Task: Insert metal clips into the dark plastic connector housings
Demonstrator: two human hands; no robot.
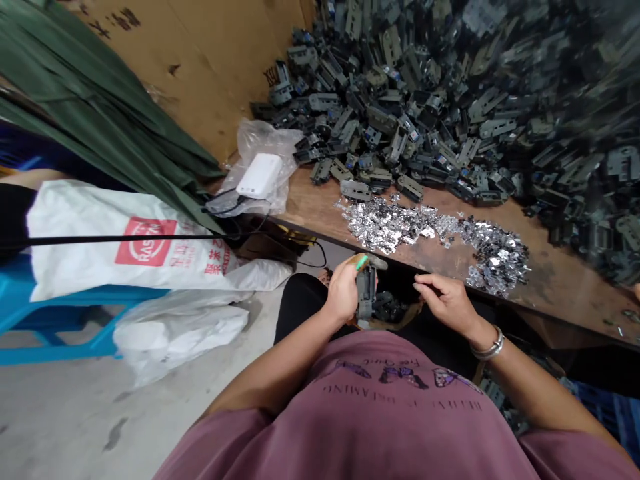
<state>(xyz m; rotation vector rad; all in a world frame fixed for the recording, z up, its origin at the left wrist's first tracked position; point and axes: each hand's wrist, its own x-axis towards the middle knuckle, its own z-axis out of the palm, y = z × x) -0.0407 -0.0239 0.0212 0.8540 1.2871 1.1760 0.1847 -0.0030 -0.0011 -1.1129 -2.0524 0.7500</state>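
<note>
The left hand (342,293) held a grey part (367,292), with its fingers wrapped around the part's side. The part was in front of the person's tummy, over the lap, just off the edge of the brown table (313,205). It was dark grey and dull, long and thin, with straight sides and a chunky, lighter grey end nearest the shirt (350,413). Its smaller marks were too tiny to see. A bright green bit (362,263) showed on a fingertip of that hand, right by the top of the part.

The right hand (447,305) was near the part but apart from it. Its thumb and pointing finger were close together, and I could not tell if they pinched something small. On the table lay shiny silver bits (387,225), and behind them sat a big heap of grey parts (395,127).
</note>
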